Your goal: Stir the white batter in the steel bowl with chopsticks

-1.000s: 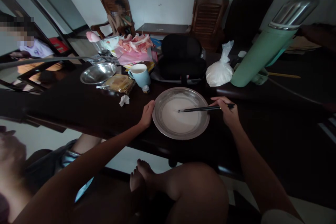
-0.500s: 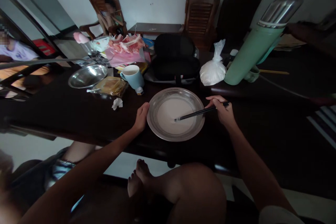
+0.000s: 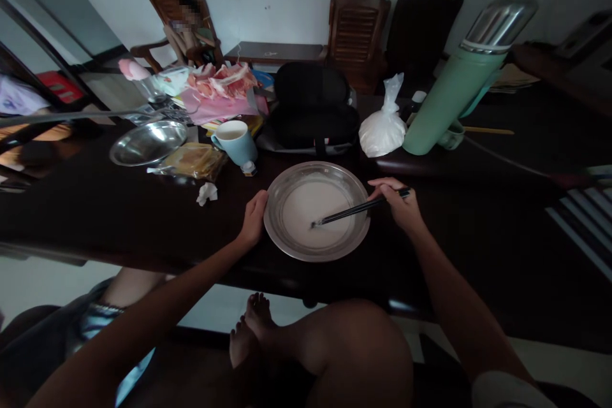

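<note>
In front of me on the dark table stands a wide metal bowl [image 3: 280,239] with a pale, milky liquid [image 3: 306,204] in it. My left hand [image 3: 253,218] grips the bowl's left rim, its fingers partly hidden behind the edge. Dark chopsticks [image 3: 351,210] are pinched in my right hand [image 3: 399,202], just beyond the bowl's right rim. They slope down to the left, and their tips dip into the liquid near the middle.
Behind the bowl are a black case [image 3: 310,121], a knotted bag of white powder [image 3: 382,131] and a tall green thermos [image 3: 454,89]. To the left lie a light blue mug [image 3: 238,143], a plastic packet [image 3: 194,162], crumpled tissue [image 3: 207,193] and an empty metal bowl [image 3: 148,156]. A person [image 3: 191,32] sits far back.
The chopstick tips have shifted slightly left and toward me in the liquid. My left hand keeps its hold on the rim. The whole view has swung a little.
</note>
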`<state>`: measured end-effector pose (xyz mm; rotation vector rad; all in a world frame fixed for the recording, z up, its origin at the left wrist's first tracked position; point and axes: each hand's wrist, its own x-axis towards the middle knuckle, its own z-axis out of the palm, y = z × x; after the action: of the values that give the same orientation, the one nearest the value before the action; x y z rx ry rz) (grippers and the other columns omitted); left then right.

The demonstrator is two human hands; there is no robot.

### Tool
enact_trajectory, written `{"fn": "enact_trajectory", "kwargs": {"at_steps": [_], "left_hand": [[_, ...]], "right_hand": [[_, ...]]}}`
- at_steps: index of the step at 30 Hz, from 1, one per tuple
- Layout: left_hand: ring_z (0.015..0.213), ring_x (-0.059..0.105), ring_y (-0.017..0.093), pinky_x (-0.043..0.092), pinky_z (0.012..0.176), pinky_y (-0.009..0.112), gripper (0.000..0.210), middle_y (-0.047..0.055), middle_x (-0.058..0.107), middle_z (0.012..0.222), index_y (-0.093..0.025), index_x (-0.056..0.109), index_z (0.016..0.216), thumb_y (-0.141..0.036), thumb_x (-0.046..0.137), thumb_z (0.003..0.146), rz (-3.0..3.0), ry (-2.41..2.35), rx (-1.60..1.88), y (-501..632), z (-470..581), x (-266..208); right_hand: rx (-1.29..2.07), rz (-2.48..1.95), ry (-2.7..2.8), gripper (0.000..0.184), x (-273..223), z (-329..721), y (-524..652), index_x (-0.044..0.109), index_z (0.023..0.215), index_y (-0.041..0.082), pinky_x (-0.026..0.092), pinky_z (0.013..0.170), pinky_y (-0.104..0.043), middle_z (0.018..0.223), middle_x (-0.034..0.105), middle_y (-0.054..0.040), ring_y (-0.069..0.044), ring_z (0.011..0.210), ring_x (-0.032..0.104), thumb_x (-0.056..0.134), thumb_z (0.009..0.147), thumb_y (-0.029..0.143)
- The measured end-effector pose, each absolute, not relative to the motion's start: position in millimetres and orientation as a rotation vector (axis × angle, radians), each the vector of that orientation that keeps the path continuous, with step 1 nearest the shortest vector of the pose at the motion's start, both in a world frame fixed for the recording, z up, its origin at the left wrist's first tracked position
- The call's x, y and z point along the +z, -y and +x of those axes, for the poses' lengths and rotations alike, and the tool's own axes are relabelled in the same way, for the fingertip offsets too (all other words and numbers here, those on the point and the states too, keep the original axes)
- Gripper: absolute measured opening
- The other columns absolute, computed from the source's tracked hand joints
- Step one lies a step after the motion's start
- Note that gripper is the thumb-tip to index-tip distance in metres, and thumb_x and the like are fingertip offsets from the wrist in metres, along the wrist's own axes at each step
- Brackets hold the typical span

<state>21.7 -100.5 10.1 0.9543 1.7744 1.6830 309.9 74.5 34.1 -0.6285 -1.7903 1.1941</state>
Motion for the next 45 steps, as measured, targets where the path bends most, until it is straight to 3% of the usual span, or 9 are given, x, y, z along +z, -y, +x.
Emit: {"fn": "enact_trajectory", "kwargs": {"at_steps": [4, 10, 16, 21, 27, 33, 39, 45], "left_hand": [[0.059, 0.034, 0.013, 0.035, 0.054, 0.024, 0.044, -0.004, 0.035, 0.062, -0.021, 0.041, 0.06, -0.047, 0.056, 0.092, 0.955, -1.785, 1.679, 100.0, 21.3, 10.7], [0.059, 0.035, 0.013, 0.036, 0.055, 0.025, 0.043, -0.004, 0.037, 0.061, -0.021, 0.042, 0.06, -0.047, 0.058, 0.09, 0.947, -1.804, 1.667, 99.1, 22.5, 13.1], [0.06, 0.035, 0.013, 0.035, 0.054, 0.024, 0.041, -0.004, 0.039, 0.061, -0.02, 0.044, 0.06, -0.047, 0.06, 0.088, 0.891, -1.785, 1.686, 98.7, 24.1, 16.6], [0.059, 0.035, 0.012, 0.034, 0.052, 0.024, 0.042, -0.004, 0.039, 0.061, -0.02, 0.043, 0.06, -0.047, 0.061, 0.087, 0.852, -1.778, 1.689, 98.6, 24.7, 16.3], [0.059, 0.034, 0.013, 0.033, 0.052, 0.025, 0.043, -0.003, 0.037, 0.061, -0.021, 0.042, 0.06, -0.049, 0.062, 0.086, 0.881, -1.776, 1.683, 98.7, 23.8, 15.7], [0.059, 0.035, 0.014, 0.033, 0.053, 0.026, 0.045, -0.003, 0.036, 0.061, -0.021, 0.042, 0.06, -0.052, 0.061, 0.087, 0.871, -1.803, 1.672, 98.1, 24.0, 17.1], [0.059, 0.034, 0.013, 0.034, 0.053, 0.025, 0.044, -0.003, 0.036, 0.061, -0.021, 0.041, 0.059, -0.049, 0.06, 0.089, 0.878, -1.8, 1.668, 97.9, 24.2, 15.9], [0.059, 0.033, 0.013, 0.033, 0.052, 0.025, 0.043, -0.003, 0.036, 0.062, -0.021, 0.041, 0.06, -0.048, 0.06, 0.088, 0.917, -1.76, 1.702, 97.6, 23.1, 12.1]], "right_hand": [[1.166, -0.614, 1.839, 0.031, 33.5, 308.0, -73.2, 0.077, 0.1, 0.025, 0.055, 0.082, -0.037, 0.078, 0.078, -0.0026, -0.021, 0.082, 0.071, 0.062, 0.091, 0.05], [1.243, -0.634, 1.707, 0.031, 28.5, 309.4, -76.6, 0.076, 0.097, 0.024, 0.053, 0.067, -0.032, 0.066, 0.073, 0.0003, -0.018, 0.063, 0.067, 0.059, 0.093, 0.049], [1.182, -0.644, 1.837, 0.032, 33.1, 307.7, -73.7, 0.077, 0.1, 0.024, 0.055, 0.079, -0.035, 0.078, 0.077, -0.0023, -0.02, 0.079, 0.071, 0.061, 0.091, 0.05], [1.184, -0.675, 1.711, 0.035, 34.4, 309.7, -76.4, 0.076, 0.096, 0.023, 0.054, 0.066, -0.032, 0.065, 0.072, 0.0, -0.018, 0.063, 0.068, 0.058, 0.092, 0.052], [1.238, -0.659, 1.837, 0.036, 33.9, 307.4, -74.6, 0.076, 0.1, 0.023, 0.056, 0.078, -0.035, 0.078, 0.077, -0.0025, -0.02, 0.077, 0.073, 0.061, 0.09, 0.054], [1.205, -0.7, 1.715, 0.037, 31.4, 308.8, -80.1, 0.075, 0.093, 0.022, 0.055, 0.067, -0.035, 0.063, 0.071, -0.0007, -0.019, 0.062, 0.068, 0.058, 0.091, 0.055], [1.199, -0.696, 1.8, 0.035, 33.8, 308.7, -79.1, 0.076, 0.098, 0.023, 0.056, 0.077, -0.036, 0.077, 0.077, -0.0025, -0.02, 0.076, 0.072, 0.061, 0.089, 0.054], [1.171, -0.698, 1.67, 0.031, 32.4, 312.0, -84.0, 0.074, 0.092, 0.023, 0.054, 0.067, -0.034, 0.062, 0.069, 0.001, -0.018, 0.061, 0.067, 0.059, 0.091, 0.051]]}}
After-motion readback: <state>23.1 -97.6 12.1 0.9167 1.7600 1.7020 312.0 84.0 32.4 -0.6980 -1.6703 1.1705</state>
